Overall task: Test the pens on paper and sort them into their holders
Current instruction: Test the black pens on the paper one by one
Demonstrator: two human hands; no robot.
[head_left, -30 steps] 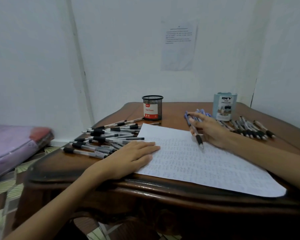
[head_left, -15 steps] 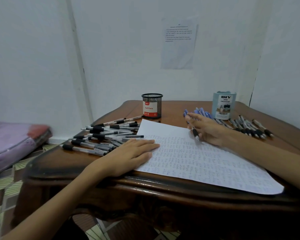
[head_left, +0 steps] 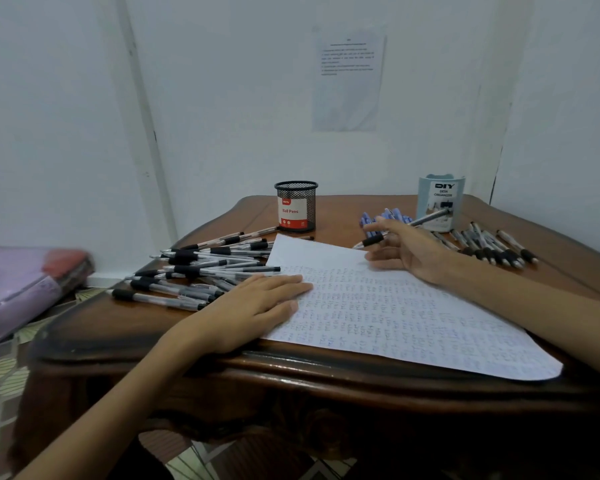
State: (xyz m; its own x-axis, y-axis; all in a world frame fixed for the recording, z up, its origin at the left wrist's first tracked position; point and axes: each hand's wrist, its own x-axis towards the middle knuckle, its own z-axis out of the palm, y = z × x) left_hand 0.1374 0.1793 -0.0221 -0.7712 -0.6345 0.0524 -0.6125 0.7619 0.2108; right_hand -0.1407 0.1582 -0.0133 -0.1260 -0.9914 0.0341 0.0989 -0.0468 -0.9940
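On the table [head_left: 340,216], mesh holder [head_left: 296,206] reads "Ball Pens".

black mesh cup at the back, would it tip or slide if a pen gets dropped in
The mesh cup is wire with no pens sticking out, so probably light; it may skid on the glossy table if knocked. It looks squat, its base as wide as its rim, so one pen likely won't tip it.

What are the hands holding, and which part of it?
The right hand holds a pen by its barrel, just behind the black grip. The left hand holds nothing, resting flat on the paper.
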